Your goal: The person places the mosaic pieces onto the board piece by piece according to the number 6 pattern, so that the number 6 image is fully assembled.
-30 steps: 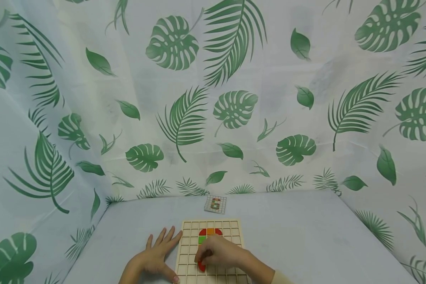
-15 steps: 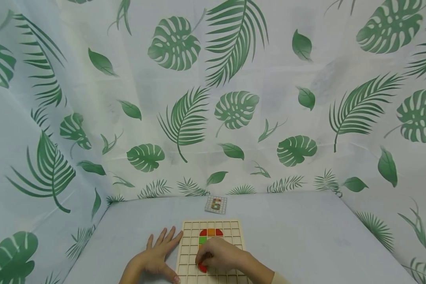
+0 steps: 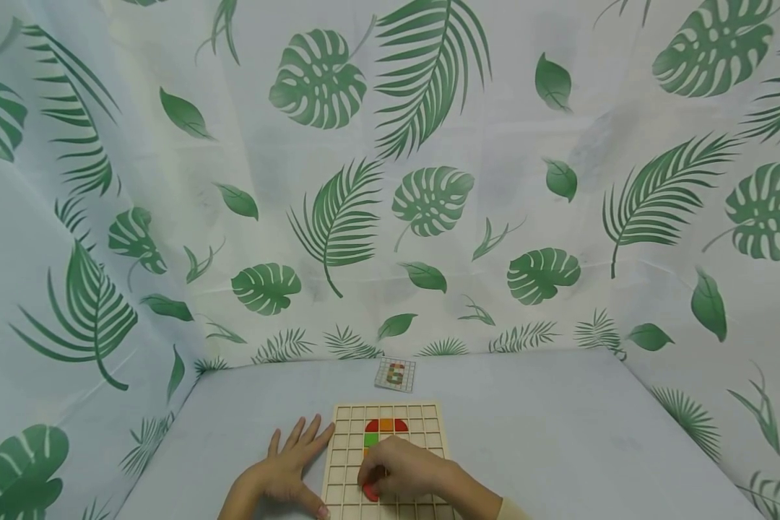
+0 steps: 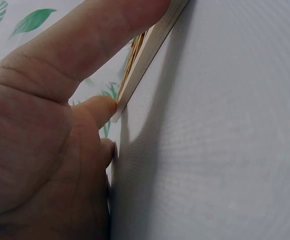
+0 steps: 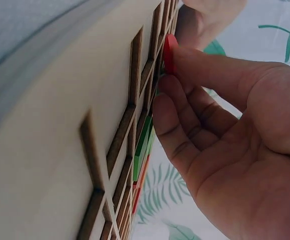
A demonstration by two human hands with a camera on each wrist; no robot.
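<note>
A wooden grid board (image 3: 427, 427) lies on the table in the head view. Over its middle, my right hand (image 3: 406, 466) pinches a small red curved-edged tile (image 5: 170, 54) between thumb and fingertips, close above the grid cells. Beyond that hand, two red rounded tiles flank an orange tile (image 3: 386, 425) in one row, and a green tile (image 3: 371, 439) sits below the left one. Part of the pattern is hidden under the right hand. My left hand (image 3: 286, 469) lies with fingers spread, its thumb and a fingertip at the board's left edge.
Behind the board lies a small card (image 3: 395, 374) printed with a grid and a coloured figure like a 6. Pale cloth covers the table (image 3: 546, 433). White fabric walls (image 3: 468, 123) with green leaf prints stand at the back and sides.
The red tile in my right fingers has turned and shifted slightly towards me over the same part of the board. My left hand stays in place.
</note>
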